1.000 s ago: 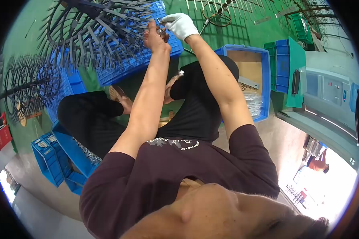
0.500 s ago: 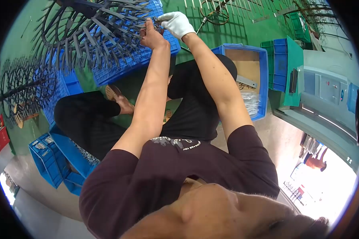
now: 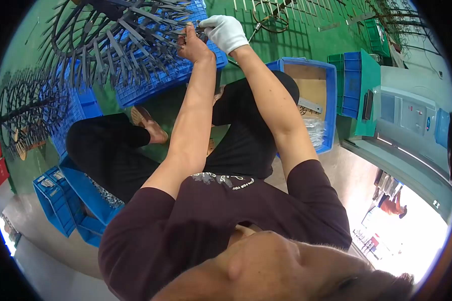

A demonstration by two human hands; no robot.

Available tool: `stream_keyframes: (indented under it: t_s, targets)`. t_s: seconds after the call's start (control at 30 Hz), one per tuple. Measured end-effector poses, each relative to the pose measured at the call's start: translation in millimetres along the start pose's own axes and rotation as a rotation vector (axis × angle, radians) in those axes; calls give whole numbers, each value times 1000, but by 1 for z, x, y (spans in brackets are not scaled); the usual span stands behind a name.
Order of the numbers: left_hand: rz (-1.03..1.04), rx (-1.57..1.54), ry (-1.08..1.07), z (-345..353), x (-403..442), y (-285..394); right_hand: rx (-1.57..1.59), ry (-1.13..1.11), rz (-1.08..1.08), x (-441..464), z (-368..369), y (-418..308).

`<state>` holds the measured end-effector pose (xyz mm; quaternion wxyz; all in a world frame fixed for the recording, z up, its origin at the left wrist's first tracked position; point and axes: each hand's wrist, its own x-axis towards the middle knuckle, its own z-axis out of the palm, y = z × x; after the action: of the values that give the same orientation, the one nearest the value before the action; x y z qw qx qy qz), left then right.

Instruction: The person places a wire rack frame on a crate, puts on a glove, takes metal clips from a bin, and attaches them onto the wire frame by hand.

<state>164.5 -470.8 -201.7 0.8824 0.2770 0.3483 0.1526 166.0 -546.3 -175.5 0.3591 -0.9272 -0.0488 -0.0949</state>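
A rack with many dark, flat prongs [image 3: 120, 45] fills the upper left, standing over blue plastic crates. At its right edge, my bare left hand [image 3: 193, 46] is closed, thumb up and fingers curled. Beside it, my right hand [image 3: 227, 34] wears a white glove, its fingers pinched toward the left hand. A small shiny metal piece [image 3: 201, 29] shows between the two hands; its exact kind is too small to make out. The fingertips are partly hidden.
A blue crate [image 3: 331, 100] with cardboard, a metal strip and clear plastic bags sits by my right knee. Blue bins [image 3: 60, 205] stand at my left. Another pronged rack [image 3: 20, 110] is farther left. A person [image 3: 392, 204] is far off, lower right.
Both hands stay close together at the rack's edge with only tiny shifts. The view has tilted slightly; nothing has visibly been let go.
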Motion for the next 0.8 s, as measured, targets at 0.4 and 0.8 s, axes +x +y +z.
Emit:
stream_keyframes:
  t_s: [0.4,0.8]
  targets:
    - [13,8,31,-1,5,-4,-4,-15,26,0,0,-2]
    - [-7,8,36,2,0,0,169,-80,115,3,0,4]
